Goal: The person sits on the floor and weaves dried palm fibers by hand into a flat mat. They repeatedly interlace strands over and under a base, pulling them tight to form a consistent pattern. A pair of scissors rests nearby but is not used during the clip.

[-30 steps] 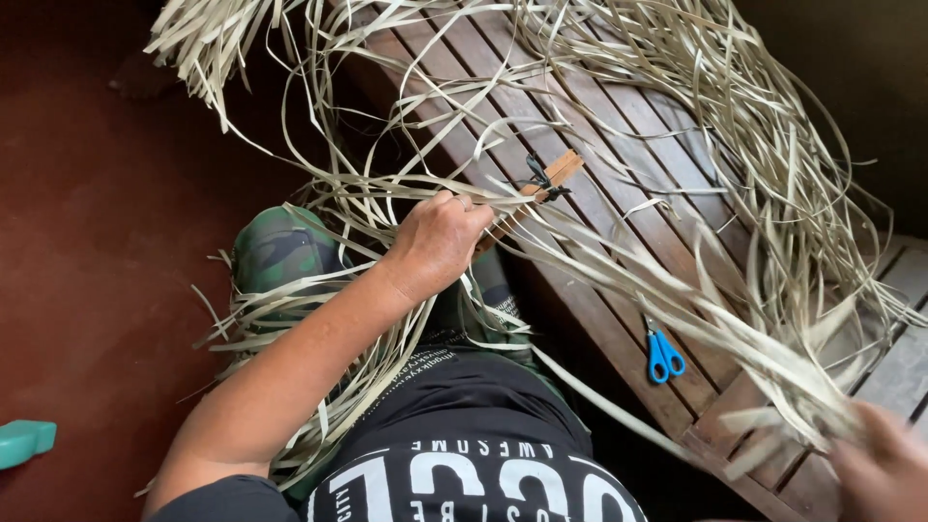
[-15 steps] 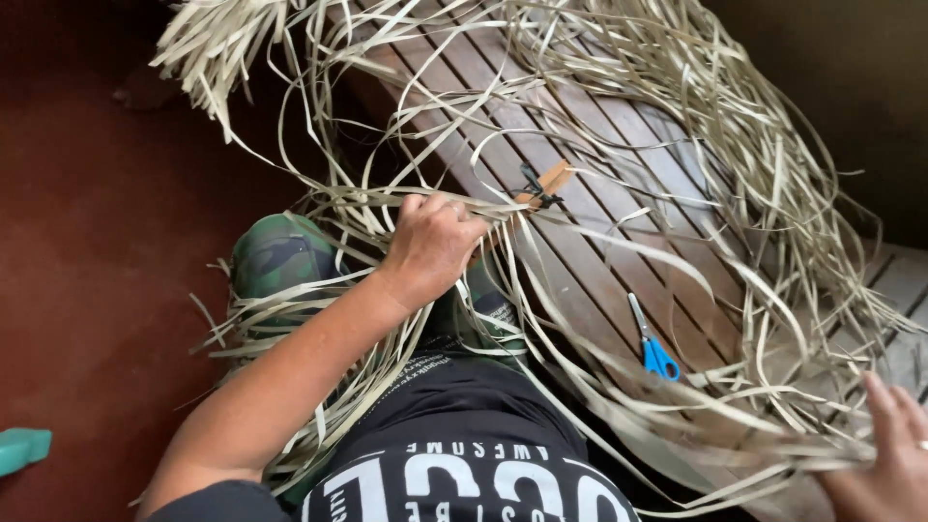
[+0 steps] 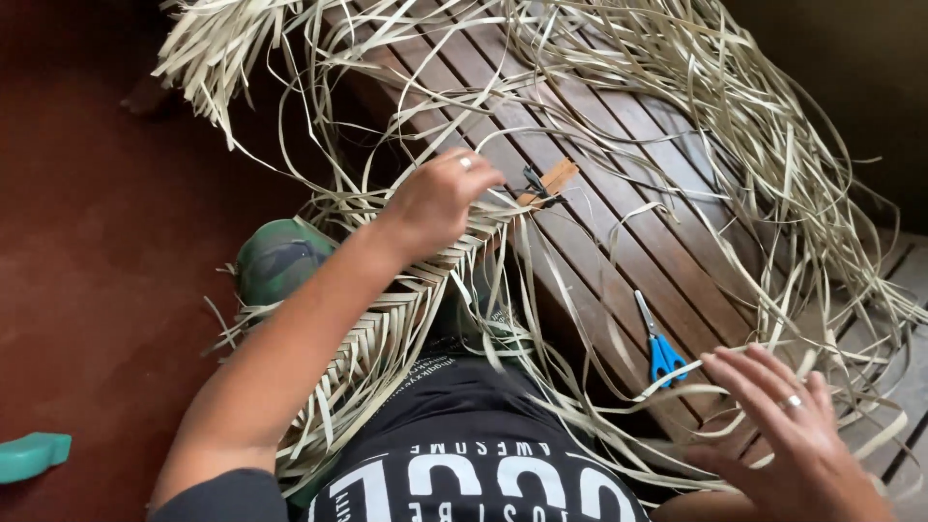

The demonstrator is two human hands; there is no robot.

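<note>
Dozens of long pale dried-leaf strips (image 3: 735, 145) sprawl over the dark slatted wooden tabletop (image 3: 619, 222); the left hand (image 3: 440, 198) pinches the woven pale-strip braid (image 3: 387, 329) by its wooden clip (image 3: 549, 182); the right hand (image 3: 788, 425), grip spread, rests on loose strips near small blue-handled scissors (image 3: 659, 343).

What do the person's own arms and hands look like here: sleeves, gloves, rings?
Both hands are bare, without gloves. The left hand wears a pale ring on one finger, and that arm is bare up to a short dark sleeve near the shoulder. The right hand wears a silver-coloured ring; its arm is out of view.
</note>
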